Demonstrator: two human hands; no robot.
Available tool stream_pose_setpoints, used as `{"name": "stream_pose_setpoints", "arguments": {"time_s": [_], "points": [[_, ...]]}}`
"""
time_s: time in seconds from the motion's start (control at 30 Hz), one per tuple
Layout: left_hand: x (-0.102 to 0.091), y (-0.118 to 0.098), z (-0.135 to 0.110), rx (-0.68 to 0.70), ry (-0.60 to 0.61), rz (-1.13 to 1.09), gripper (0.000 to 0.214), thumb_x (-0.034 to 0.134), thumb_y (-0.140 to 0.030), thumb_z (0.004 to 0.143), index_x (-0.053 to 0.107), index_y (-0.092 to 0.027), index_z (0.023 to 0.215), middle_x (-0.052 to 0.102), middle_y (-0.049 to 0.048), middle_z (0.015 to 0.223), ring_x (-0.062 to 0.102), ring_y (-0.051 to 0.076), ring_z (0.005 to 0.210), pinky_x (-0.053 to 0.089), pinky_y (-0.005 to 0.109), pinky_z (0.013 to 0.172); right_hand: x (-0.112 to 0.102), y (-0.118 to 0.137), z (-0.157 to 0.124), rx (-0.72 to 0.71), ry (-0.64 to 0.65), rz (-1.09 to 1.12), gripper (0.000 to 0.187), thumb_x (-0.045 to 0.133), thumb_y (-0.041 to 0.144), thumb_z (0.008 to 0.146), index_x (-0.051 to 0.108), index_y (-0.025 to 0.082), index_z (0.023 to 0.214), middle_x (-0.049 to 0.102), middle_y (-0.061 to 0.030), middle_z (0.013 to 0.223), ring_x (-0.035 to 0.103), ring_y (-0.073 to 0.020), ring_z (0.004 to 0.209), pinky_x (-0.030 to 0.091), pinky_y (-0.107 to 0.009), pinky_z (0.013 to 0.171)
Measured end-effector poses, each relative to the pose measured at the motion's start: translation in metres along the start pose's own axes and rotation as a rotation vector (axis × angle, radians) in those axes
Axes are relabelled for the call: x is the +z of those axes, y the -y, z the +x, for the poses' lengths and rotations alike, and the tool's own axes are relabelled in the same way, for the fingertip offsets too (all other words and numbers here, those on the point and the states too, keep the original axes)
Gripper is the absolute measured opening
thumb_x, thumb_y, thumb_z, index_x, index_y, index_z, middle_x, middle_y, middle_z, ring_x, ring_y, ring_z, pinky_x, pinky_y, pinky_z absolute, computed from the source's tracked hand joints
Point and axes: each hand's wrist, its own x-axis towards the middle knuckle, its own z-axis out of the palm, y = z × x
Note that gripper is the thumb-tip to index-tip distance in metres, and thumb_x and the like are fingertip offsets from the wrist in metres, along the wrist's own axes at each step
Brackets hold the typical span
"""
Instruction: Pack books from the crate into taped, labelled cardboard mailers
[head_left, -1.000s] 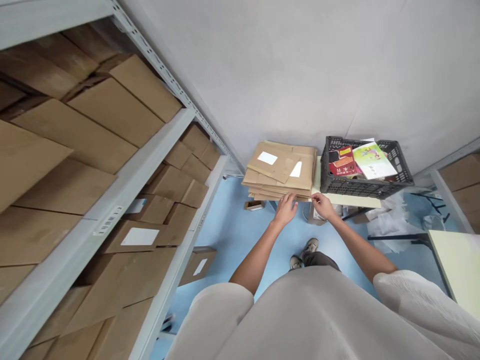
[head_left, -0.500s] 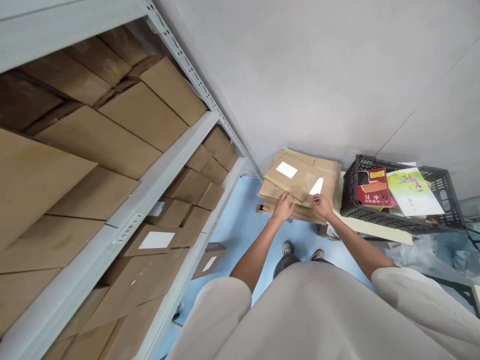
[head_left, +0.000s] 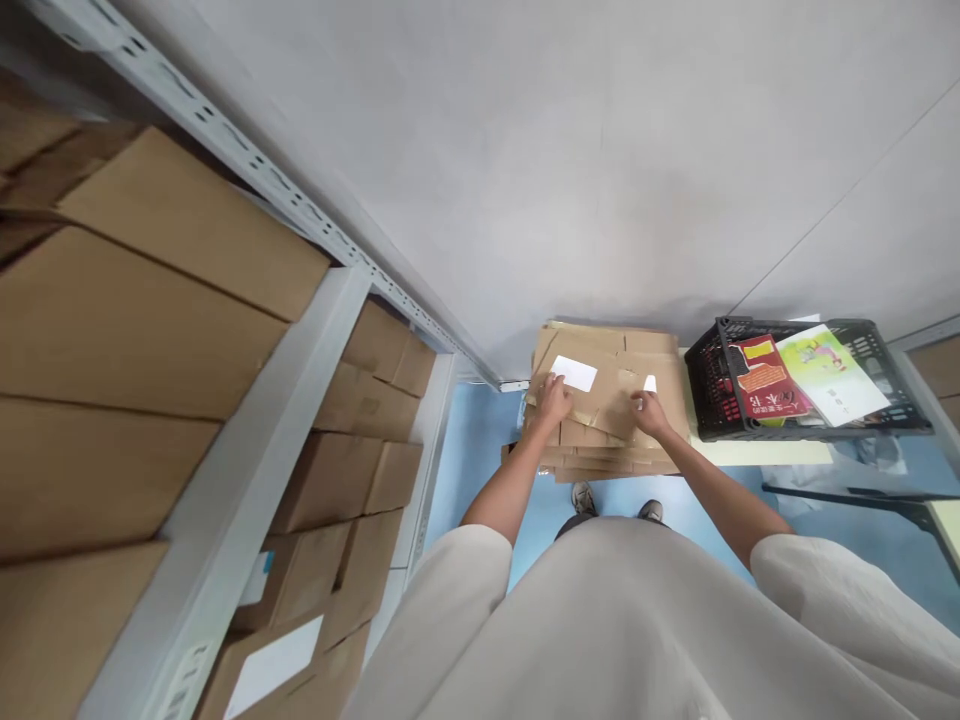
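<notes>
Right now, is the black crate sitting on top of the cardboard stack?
No, the black plastic crate sits beside the stack of flattened cardboard, on a pale table.

Stockroom aisle; grey slotted steel shelving stacked with brown cardboard cartons; pale blue floor

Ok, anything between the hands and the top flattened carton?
Nothing visible. The left hand and right hand both lie directly on the top flattened carton. The black plastic crate sits to the right of the stack, not between them.
</notes>
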Motion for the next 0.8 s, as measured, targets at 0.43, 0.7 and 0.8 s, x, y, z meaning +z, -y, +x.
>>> {"name": "stream_pose_setpoints", "arguments": {"time_s": [0.43, 0.7, 0.8], "points": [[-0.014, 0.018, 0.035, -0.123, 0.017, 0.046, 0.064, 0.073, -0.032, 0.093, 0.050, -0.024, 0.152, 0.039, 0.0206, 0.172, 0.052, 0.041, 0.149, 0.044, 0.056, 0.120, 0.009, 0.020, 0.006, 0.194, -0.126, 0.081, 0.028, 0.065, 0.027, 0.082, 0.076, 0.017, 0.105, 0.071, -0.0159, 0.122, 0.072, -0.0242, 0.093, 0.060, -0.038, 0.093], [-0.037, 0.006, 0.031, -0.146, -0.052, -0.028, 0.076, 0.084, -0.036, 0.083, 0.049, -0.027, 0.150, 0.039, 0.0202, 0.170, 0.051, 0.045, 0.146, 0.043, 0.060, 0.117, 0.001, 0.029, 0.000, 0.086, -0.249, 0.117, 0.025, 0.064, 0.034, 0.080, 0.074, 0.022, 0.099, 0.072, -0.0109, 0.113, 0.068, -0.0261, 0.099, 0.057, -0.043, 0.100], [-0.046, -0.007, 0.030, -0.149, -0.084, -0.056, 0.078, 0.084, -0.037, 0.081, 0.048, -0.029, 0.150, 0.041, 0.0192, 0.168, 0.050, 0.044, 0.146, 0.043, 0.060, 0.116, -0.010, 0.036, -0.001, 0.032, -0.303, 0.086, 0.024, 0.062, 0.033, 0.082, 0.074, 0.022, 0.099, 0.072, -0.0117, 0.111, 0.067, -0.0272, 0.103, 0.055, -0.044, 0.103]]}}
